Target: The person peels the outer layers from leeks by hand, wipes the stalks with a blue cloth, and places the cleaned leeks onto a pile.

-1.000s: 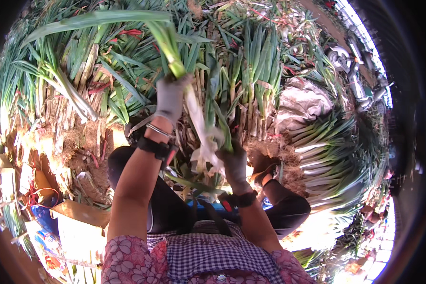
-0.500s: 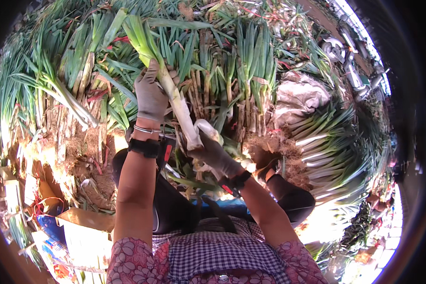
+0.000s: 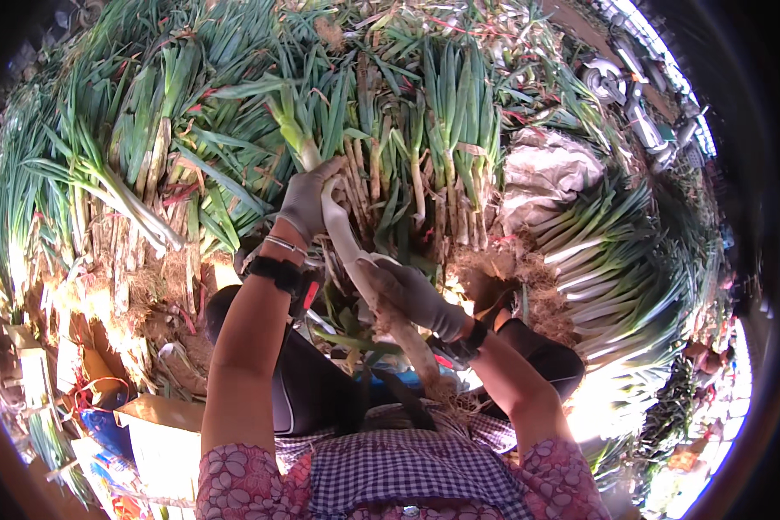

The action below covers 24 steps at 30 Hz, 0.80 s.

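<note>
Grey-gloved left hand (image 3: pixel 306 204) closed around long, white-stemmed leek (image 3: pixel 345 236) near its green top; grey-gloved right hand (image 3: pixel 416 299) closed on its lower part, grip partly hidden. Leek slanting, brown fibrous roots (image 3: pixel 446 392) near dark-and-white checked cloth apron (image 3: pixel 399 468). At right, row of green-and-white leeks (image 3: pixel 611 299) beside crumpled whitish sack (image 3: pixel 550 173).
</note>
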Each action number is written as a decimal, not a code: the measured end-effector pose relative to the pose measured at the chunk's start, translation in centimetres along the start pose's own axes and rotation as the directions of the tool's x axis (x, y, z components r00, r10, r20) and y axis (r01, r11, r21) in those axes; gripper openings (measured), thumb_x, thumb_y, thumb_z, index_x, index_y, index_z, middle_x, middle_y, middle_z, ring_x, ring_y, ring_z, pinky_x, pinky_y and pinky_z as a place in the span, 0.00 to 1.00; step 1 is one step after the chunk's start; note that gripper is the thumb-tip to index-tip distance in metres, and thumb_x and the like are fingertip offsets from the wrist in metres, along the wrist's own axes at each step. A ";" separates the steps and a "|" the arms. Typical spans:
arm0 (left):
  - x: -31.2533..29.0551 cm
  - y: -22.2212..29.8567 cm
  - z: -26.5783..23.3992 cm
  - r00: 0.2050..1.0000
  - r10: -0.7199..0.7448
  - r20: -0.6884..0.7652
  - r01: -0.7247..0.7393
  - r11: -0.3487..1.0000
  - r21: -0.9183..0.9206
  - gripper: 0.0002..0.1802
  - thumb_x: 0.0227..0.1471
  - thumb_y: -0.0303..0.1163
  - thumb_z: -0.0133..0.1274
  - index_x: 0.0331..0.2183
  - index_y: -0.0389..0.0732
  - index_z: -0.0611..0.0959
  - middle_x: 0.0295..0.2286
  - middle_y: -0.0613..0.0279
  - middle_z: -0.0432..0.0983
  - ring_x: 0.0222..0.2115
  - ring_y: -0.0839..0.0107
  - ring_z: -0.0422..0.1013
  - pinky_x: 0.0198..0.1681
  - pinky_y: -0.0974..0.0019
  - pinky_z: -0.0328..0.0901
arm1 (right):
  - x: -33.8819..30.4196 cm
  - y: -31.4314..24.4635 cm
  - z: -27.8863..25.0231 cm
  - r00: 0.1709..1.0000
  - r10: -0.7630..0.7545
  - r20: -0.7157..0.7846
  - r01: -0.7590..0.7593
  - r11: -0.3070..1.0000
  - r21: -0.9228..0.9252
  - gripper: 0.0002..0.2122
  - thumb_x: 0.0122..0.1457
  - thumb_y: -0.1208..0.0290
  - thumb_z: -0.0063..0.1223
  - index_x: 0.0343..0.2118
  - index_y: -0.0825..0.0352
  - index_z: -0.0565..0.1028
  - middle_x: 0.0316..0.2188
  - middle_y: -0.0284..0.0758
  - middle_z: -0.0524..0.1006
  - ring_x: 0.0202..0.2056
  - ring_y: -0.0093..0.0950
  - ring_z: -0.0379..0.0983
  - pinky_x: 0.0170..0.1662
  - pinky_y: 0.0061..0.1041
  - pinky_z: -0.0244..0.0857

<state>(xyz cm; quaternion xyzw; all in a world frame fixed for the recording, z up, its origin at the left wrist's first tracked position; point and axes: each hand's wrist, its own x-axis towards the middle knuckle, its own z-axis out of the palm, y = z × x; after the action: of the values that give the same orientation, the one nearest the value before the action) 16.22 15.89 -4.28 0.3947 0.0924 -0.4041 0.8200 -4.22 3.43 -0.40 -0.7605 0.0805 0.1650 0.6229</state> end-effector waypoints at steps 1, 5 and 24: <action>0.6 0.4 0.4 0.998 0.022 -0.055 -0.022 1.000 -0.007 0.10 0.51 0.37 0.57 0.29 0.41 0.78 0.18 0.69 0.67 0.15 0.74 0.64 0.18 0.66 0.61 | -0.9 0.4 -0.4 0.999 -0.044 -0.030 0.046 0.995 0.085 0.27 0.62 0.48 0.42 0.52 0.69 0.68 0.39 0.32 0.74 0.38 0.21 0.68 0.44 0.22 0.63; 4.1 3.1 -0.1 0.984 0.141 -0.107 -0.136 0.989 0.052 0.09 0.50 0.36 0.58 0.28 0.41 0.77 0.19 0.67 0.70 0.16 0.73 0.66 0.19 0.67 0.61 | -4.9 2.9 -0.3 0.979 0.120 -0.164 0.016 0.757 0.653 0.19 0.65 0.58 0.44 0.47 0.71 0.70 0.35 0.31 0.74 0.34 0.19 0.68 0.39 0.21 0.65; 11.1 16.4 -5.8 0.568 0.787 -0.240 -0.442 0.538 0.718 0.21 0.47 0.46 0.60 0.27 0.34 0.80 0.22 0.61 0.74 0.18 0.70 0.69 0.21 0.64 0.65 | -18.6 -2.0 -8.2 0.578 0.331 -0.746 -0.300 0.936 0.183 0.11 0.62 0.70 0.45 0.32 0.74 0.75 0.17 0.31 0.73 0.19 0.14 0.67 0.19 0.18 0.58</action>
<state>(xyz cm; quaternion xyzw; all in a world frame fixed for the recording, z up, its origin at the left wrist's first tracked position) 36.55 19.47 -4.02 0.7272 0.0371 0.0502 0.6836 -19.65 -5.67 9.41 -0.7197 0.4733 -0.0663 0.5036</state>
